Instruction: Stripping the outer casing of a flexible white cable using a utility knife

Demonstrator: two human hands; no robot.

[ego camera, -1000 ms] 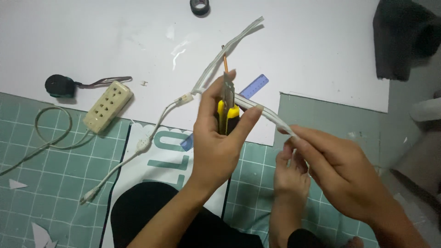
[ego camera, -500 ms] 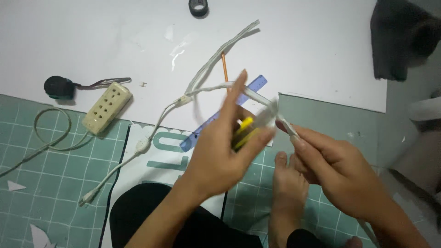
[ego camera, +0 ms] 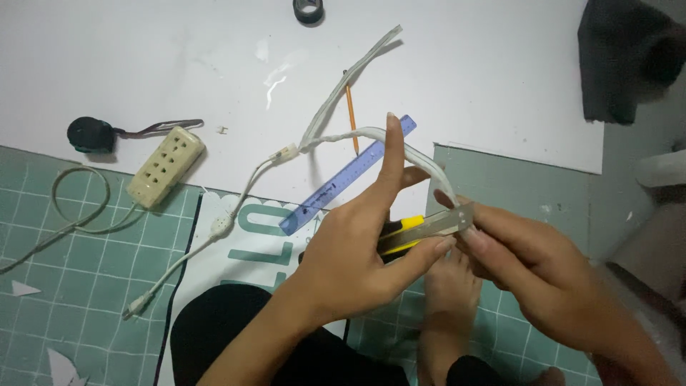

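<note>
Since a second ago the left hand [ego camera: 357,250] has tilted the yellow utility knife [ego camera: 421,230] from upright to near-flat, gripped, forefinger raised; right hand [ego camera: 532,261] pinches the white cable [ego camera: 429,163] just beside the blade; cut seemingly underway.

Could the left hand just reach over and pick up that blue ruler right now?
Probably not at once. The blue ruler lies bare on the white sheet just beyond the left hand, with nothing between them, but that hand is gripping a yellow utility knife.
</note>
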